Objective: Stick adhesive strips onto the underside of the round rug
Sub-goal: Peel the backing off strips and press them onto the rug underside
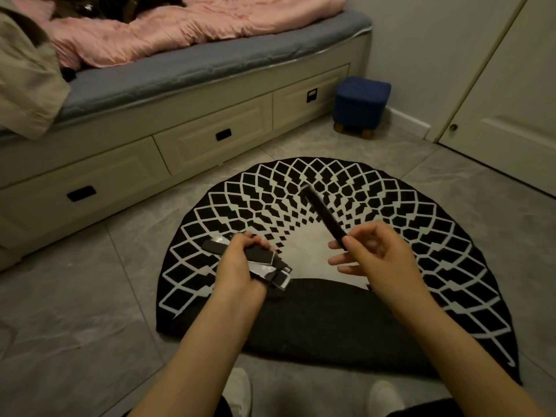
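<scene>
So the round rug is sitting in the lower middle of the frame on the grey tile floor, and its near edge is folded back over itself, so a dark strip of underside is showing right in front of the person. The right hand, center right of the frame, is pinching the bottom end of one black adhesive strip between thumb and forefinger, with the other fingers loosely spread; the strip sticks up and away toward the middle of the rug pattern and holds itself pretty straight, so I'd guess it's light with a bit of stiffness, not floppy. The left hand, center left, is curled around a bundle of more strips, some with a pale shiny backing showing. Can't tell if the liner is off the single strip or not. Handling-wise, my guess is the strip weighs nothing, but any exposed glue will grab fingers or itself, so holding it by the very end like this makes sense, then lay it down from one end and smooth along. The rug looks soft and floppy, folds easily and probably flops back if nudged, so I'd grab it by the folded edge. Background stuff: a bed with drawers across the upper left and a blue stool at upper right.
</scene>
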A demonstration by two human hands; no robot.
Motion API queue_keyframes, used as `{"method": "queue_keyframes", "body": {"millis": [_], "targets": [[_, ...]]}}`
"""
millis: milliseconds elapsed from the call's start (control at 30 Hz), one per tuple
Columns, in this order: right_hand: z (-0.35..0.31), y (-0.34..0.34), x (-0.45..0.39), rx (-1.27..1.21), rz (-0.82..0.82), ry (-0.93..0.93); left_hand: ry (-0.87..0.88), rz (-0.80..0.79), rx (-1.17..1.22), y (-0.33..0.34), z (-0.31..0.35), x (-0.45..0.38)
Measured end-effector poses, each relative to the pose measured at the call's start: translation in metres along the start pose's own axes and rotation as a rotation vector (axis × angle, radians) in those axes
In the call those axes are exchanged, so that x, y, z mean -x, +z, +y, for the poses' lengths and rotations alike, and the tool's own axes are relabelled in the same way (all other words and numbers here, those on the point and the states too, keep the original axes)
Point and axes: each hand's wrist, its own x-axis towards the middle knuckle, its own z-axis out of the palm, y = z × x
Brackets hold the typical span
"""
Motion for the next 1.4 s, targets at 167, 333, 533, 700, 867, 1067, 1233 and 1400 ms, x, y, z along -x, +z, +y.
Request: {"method": "queue_keyframes", "body": {"millis": [167,333,533,700,867,1067,1233,1400], "targets": [[0.003,-0.001,-0.001,0.164,0.02,-0.131,-0.029,-0.112,-0.157,0.0,0.011,0.003],[-0.001,-0.009,-0.003,-0.045,0.054,-0.037,0.006,-0.179,-0.247,0.005,0.011,0.013],[-0.004,-0.016,-0.008,-0.244,0.072,0.056,0.143,-0.224,-0.508,-0.002,0.009,0.014],[-0.002,-0.016,-0.009,-0.135,0.02,0.045,0.159,-0.23,-0.717,0.0,0.007,0.018],[0.004,-0.014,-0.01,0.005,0.035,0.017,0.258,-0.173,-0.838,0.0,0.002,0.018],[0.009,-0.007,-0.005,0.438,0.101,-0.37,0.343,-0.031,-0.749,-0.001,-0.008,0.013],[0.016,0.013,0.001,0.378,-0.013,-0.365,0.203,-0.093,-0.699,0.001,-0.015,0.017],[0.011,0.015,0.002,-0.066,0.002,-0.069,0.185,-0.089,-0.708,0.0,-0.015,0.015]]}}
